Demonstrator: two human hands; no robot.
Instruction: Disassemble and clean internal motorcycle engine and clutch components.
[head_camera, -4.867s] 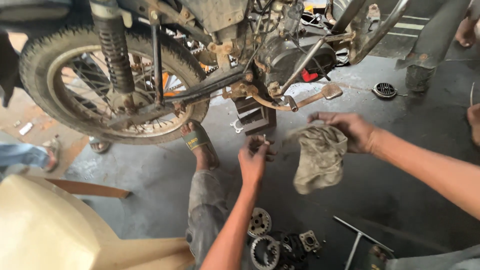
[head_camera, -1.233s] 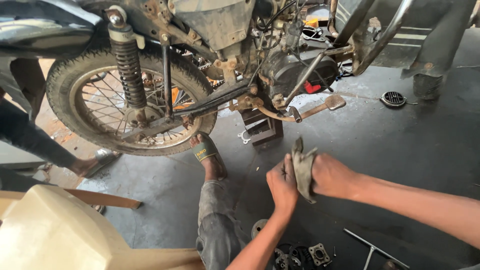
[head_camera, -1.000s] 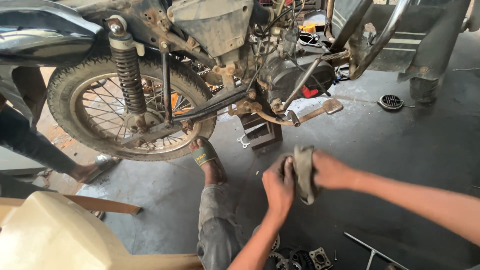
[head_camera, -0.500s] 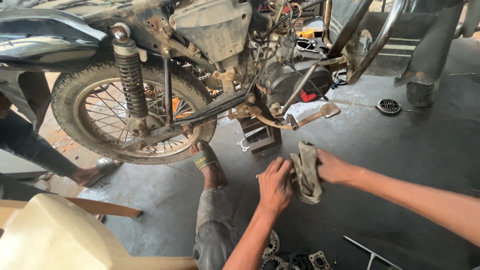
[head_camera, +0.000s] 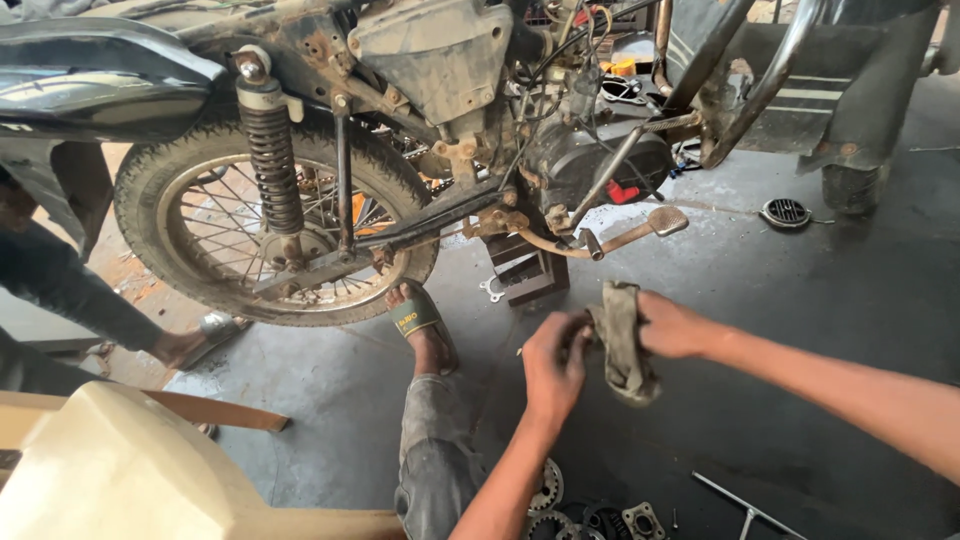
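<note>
Your right hand (head_camera: 672, 326) has its fingers closed around a grimy, crumpled rag (head_camera: 624, 340), limp cloth in a dull khaki, hanging down in front of your wrist. Your left hand (head_camera: 553, 360) is pressed against the rag's near edge with its fingers curled in; whether they pinch something small inside the cloth, you can't tell from here. Both hands hover over the smooth grey concrete floor (head_camera: 800, 300), low beneath the motorcycle, with open floor to your right. Just beyond your knuckles sits a dark block (head_camera: 528, 272) propping the frame, and above it the flat kick lever (head_camera: 640, 228) juts out at a slant. The spoked rear wheel (head_camera: 270, 235) with its knobbly tyre and ribbed shock spring (head_camera: 272, 165) fills the left side. Your sandalled foot (head_camera: 420, 325) rests by the tyre's lower edge. Toothed metal sprockets and parts (head_camera: 590, 510) lie under your left forearm, with a thin T-shaped tool (head_camera: 745, 510) close by
</note>
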